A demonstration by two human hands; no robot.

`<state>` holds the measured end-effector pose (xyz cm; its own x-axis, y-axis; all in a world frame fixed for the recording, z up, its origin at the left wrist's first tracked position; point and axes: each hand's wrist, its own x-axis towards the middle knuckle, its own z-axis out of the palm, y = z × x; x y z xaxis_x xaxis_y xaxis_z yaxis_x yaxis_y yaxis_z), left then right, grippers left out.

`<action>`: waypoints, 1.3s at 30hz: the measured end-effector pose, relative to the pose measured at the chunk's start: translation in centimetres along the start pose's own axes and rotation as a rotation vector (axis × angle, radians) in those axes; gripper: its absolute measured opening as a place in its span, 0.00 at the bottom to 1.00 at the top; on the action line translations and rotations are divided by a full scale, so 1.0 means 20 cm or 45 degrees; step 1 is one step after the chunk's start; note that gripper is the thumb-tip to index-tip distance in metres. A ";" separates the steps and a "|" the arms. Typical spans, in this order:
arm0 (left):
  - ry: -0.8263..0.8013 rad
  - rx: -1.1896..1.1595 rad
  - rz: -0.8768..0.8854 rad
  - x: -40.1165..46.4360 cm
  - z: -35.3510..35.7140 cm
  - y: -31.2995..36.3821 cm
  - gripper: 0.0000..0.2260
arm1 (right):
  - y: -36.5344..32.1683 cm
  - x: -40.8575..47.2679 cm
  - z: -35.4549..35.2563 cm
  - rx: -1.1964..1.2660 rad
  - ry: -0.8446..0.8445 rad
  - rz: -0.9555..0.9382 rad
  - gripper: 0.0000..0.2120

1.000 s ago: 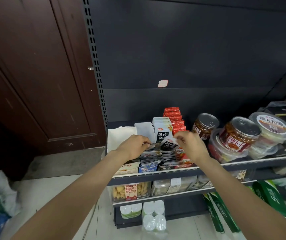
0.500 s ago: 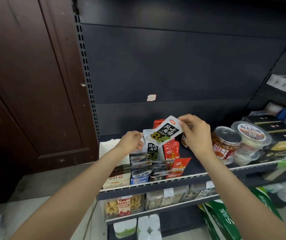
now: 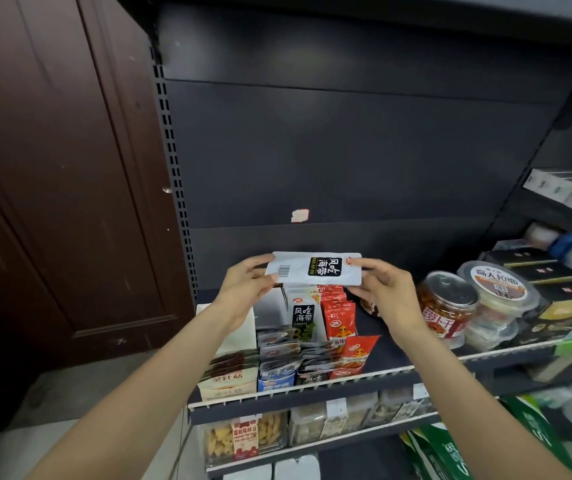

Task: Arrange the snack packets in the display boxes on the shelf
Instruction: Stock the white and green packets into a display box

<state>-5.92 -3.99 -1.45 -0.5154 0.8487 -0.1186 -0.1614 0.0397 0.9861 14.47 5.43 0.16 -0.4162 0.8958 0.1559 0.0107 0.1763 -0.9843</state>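
Note:
I hold a white snack packet [image 3: 315, 269] with a black label and a barcode flat and level above the shelf. My left hand [image 3: 245, 289] pinches its left end and my right hand [image 3: 383, 292] pinches its right end. Below it stand the display boxes [image 3: 303, 318] on the dark shelf [image 3: 395, 355]: one with matching white and black packets, one beside it with red packets [image 3: 340, 320]. More small packets [image 3: 288, 355] lie stacked in front of them. A beige box [image 3: 230, 374] sits at the left end.
To the right on the same shelf are a red-labelled jar [image 3: 447, 308], stacked clear tubs [image 3: 495, 299] and dark boxes [image 3: 554, 271]. A lower shelf holds clear boxes of snacks [image 3: 243, 438]. A brown door [image 3: 59, 188] is at left.
Both hands have lifted one white packet out of the pile on the shelf and turned it from tilted to flat, back side up, held by both ends. The camera has tilted upward.

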 end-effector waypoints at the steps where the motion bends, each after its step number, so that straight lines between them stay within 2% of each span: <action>1: 0.003 0.057 0.050 -0.01 0.00 0.00 0.18 | 0.00 0.00 0.00 0.028 0.002 0.050 0.12; 4: 0.015 0.191 0.184 -0.02 -0.01 -0.01 0.22 | 0.00 -0.01 0.00 0.052 -0.051 0.061 0.14; 7: -0.034 0.314 0.303 -0.04 -0.02 0.01 0.25 | 0.02 -0.01 -0.02 -0.108 -0.149 -0.033 0.21; 12: -0.015 0.405 0.449 -0.05 -0.03 0.02 0.29 | 0.03 -0.01 -0.02 -0.169 -0.155 -0.091 0.27; 16: -0.009 0.402 0.482 -0.05 -0.04 0.01 0.30 | 0.03 -0.02 -0.01 -0.182 -0.154 -0.115 0.27; 20: -0.086 0.400 0.379 -0.04 -0.04 0.01 0.29 | 0.02 -0.01 -0.03 -0.209 -0.180 -0.093 0.28; 22: -0.107 0.430 0.334 -0.03 -0.05 0.01 0.24 | 0.01 -0.01 -0.04 -0.234 -0.165 -0.096 0.23; 25: -0.045 0.548 0.365 -0.03 -0.05 0.00 0.09 | 0.00 0.02 -0.05 -0.294 -0.049 -0.180 0.08; 26: -0.025 0.584 0.369 -0.02 -0.05 0.00 0.04 | 0.00 0.03 -0.05 -0.318 0.003 -0.194 0.06; 27: -0.005 0.631 0.372 -0.01 -0.05 0.00 0.03 | 0.01 0.04 -0.05 -0.359 0.058 -0.200 0.06; 30: 0.032 0.743 0.379 0.01 -0.03 -0.03 0.15 | 0.00 0.05 -0.05 -0.444 0.118 -0.228 0.07; 34: 0.037 0.682 0.312 0.02 0.00 -0.05 0.08 | -0.02 0.07 -0.05 -0.391 0.078 -0.226 0.06; 39: 0.057 0.878 0.275 0.05 0.01 -0.11 0.08 | -0.03 0.10 -0.03 -0.496 0.098 -0.256 0.03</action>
<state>-5.89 -3.15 -3.77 -0.5121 0.8534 0.0972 0.5083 0.2099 0.8352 14.21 7.39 1.12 -0.3766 0.8532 0.3610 0.2845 0.4774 -0.8314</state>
